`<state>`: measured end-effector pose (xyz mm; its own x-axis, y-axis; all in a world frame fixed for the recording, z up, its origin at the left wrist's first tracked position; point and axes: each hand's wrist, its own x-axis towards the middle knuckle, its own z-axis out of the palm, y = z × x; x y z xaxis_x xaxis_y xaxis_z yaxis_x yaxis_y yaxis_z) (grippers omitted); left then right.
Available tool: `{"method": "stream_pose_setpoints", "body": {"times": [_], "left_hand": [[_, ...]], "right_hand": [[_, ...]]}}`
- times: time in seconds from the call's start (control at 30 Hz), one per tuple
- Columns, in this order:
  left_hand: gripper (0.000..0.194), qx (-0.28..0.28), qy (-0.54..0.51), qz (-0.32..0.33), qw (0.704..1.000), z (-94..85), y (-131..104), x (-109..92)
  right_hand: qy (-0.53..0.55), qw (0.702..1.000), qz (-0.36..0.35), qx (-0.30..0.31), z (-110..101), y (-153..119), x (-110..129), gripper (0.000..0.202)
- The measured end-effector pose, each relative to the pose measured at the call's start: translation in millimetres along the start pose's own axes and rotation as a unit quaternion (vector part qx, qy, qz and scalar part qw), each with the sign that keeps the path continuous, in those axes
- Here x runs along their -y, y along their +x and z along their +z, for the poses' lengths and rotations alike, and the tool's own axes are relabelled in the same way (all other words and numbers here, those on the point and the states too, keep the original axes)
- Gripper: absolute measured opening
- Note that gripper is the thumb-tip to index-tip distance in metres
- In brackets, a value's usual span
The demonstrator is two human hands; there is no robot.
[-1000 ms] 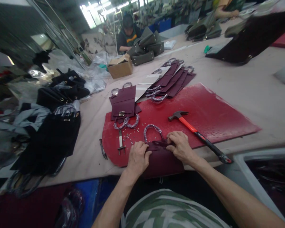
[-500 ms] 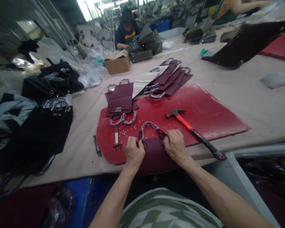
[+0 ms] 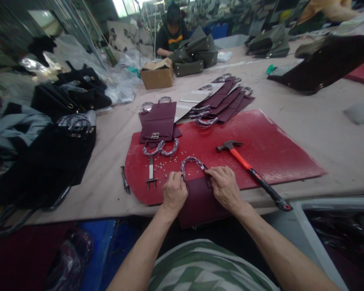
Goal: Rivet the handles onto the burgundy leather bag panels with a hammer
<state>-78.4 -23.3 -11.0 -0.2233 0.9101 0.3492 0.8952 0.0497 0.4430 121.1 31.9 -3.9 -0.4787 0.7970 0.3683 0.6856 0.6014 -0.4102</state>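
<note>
A maroon bag panel (image 3: 200, 202) lies over the front edge of the red mat, partly hanging off it. Its plastic-wrapped handle (image 3: 191, 159) arches up at the panel's far edge. My left hand (image 3: 175, 192) pinches the left end of that handle against the panel. At the right end, my right hand (image 3: 225, 188) has thumb and fingers closed on the handle's tab. Both fingertips partly hide the tabs. Right of my hands lies a claw hammer (image 3: 245, 165) with an orange and black grip. To the left rests a pronged metal tool (image 3: 151, 173) among small scattered studs.
The red mat (image 3: 269, 145) covers the table's near middle. Behind it are maroon panels with wrapped handles (image 3: 227, 99). Black bags (image 3: 45, 165) crowd the left, a cardboard box (image 3: 157, 74) stands farther back, and a grey bin (image 3: 309, 234) is at right. A person (image 3: 171, 32) sits across.
The view has shifted slightly. The handle's tabs, which stood spread above the panel, are now down against its edge, and my right fingers have moved over the right tab.
</note>
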Motion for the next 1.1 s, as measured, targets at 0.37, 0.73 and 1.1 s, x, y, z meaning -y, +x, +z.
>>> {"method": "stream_pose_setpoints", "body": {"times": [0.37,0.73,1.1], "left_hand": [[0.020,0.060,0.040,0.095,0.993,-5.0,13.7,3.5],[0.055,0.152,0.008,0.108,0.982,-26.7,0.9,7.7],[0.061,0.166,-0.030,0.052,0.984,-25.3,-10.6,-0.7]], "right_hand": [[-0.042,0.999,0.011,-0.017,4.3,-2.2,5.0,0.036],[-0.016,0.991,-0.034,0.131,-5.9,-0.5,13.4,0.070],[0.036,0.994,0.028,0.102,-1.9,-2.8,30.9,0.051]]}}
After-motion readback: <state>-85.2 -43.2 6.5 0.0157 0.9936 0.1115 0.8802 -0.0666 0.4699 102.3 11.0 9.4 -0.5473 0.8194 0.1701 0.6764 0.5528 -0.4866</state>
